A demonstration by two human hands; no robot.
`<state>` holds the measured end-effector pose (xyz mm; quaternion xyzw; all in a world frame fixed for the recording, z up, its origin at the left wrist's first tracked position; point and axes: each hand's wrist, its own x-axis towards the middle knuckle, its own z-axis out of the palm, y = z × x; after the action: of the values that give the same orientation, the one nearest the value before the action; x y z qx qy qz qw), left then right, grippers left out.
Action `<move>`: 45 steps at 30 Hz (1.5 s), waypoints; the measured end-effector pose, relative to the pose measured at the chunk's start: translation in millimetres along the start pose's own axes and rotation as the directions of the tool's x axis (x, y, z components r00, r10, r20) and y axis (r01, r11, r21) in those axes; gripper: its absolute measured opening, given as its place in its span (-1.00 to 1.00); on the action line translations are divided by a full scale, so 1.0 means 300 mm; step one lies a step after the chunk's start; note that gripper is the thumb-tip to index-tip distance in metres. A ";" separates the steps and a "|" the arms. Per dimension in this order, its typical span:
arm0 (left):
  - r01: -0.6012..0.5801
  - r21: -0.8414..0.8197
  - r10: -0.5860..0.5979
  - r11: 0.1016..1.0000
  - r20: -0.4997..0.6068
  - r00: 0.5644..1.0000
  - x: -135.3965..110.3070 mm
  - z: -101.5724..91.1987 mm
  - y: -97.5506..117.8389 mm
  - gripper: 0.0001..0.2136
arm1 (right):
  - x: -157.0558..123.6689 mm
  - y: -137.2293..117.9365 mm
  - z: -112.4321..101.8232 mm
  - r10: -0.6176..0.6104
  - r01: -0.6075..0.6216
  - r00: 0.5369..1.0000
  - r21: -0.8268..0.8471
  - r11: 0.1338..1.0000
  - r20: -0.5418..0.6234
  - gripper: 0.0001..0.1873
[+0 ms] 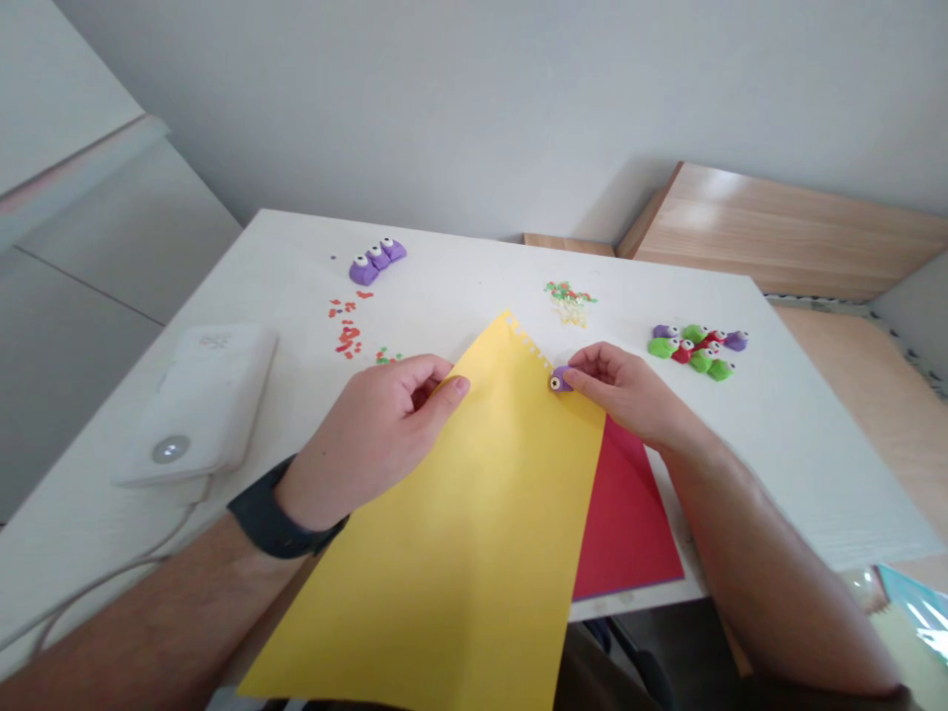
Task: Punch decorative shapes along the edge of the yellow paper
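From the head camera, the person's left hand (370, 434) is closed on the edge of a yellow paper sheet (459, 533), with the thumb lying over the paper and the fingers curled behind it. The right hand (622, 390) is grasping a small purple clay piece (561, 379) with one white eye between its fingertips. This piece is at the perforated top edge of the sheet, and it touches the yellow paper. The sheet lies tilted across a red paper sheet (626, 513), which is on the white table (474, 276).

Farther on the table are three joined purple clay eyes (377, 260), red crumbs (345, 326), and a small pile of green and yellow bits (569, 301) – and near the right hand, a group of green, red and purple clay pieces (696, 351). A white corded device (197, 405) is at the left side.
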<state>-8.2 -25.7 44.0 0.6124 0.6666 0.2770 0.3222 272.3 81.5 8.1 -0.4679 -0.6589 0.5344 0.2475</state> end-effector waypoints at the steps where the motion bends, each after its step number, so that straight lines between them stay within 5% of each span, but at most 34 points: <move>1: 0.003 0.002 -0.004 1.000 0.004 1.000 0.000 0.000 0.000 -0.68 | 0.002 0.001 0.002 0.007 -0.007 1.000 -0.017 1.000 -0.004 -0.69; 19: 0.003 -0.005 -0.003 1.000 -0.031 1.000 -0.002 -0.007 0.006 -0.70 | -0.028 -0.033 0.001 -0.022 0.014 0.999 0.294 0.956 0.025 -0.68; 37: 0.007 -0.004 -0.007 1.000 -0.033 0.999 0.002 -0.005 0.003 -0.68 | -0.033 -0.049 -0.005 -0.025 0.019 0.999 0.242 0.970 0.022 -0.73; 45: -0.005 0.003 0.005 1.000 -0.031 1.000 0.002 -0.006 0.008 -0.69 | -0.027 -0.040 -0.027 -0.032 0.026 0.995 0.069 0.997 0.093 -0.78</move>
<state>-8.2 -24.8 46.9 0.6101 0.6705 0.2861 0.3103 278.4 78.4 23.2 -0.4240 -0.6580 0.5743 0.2396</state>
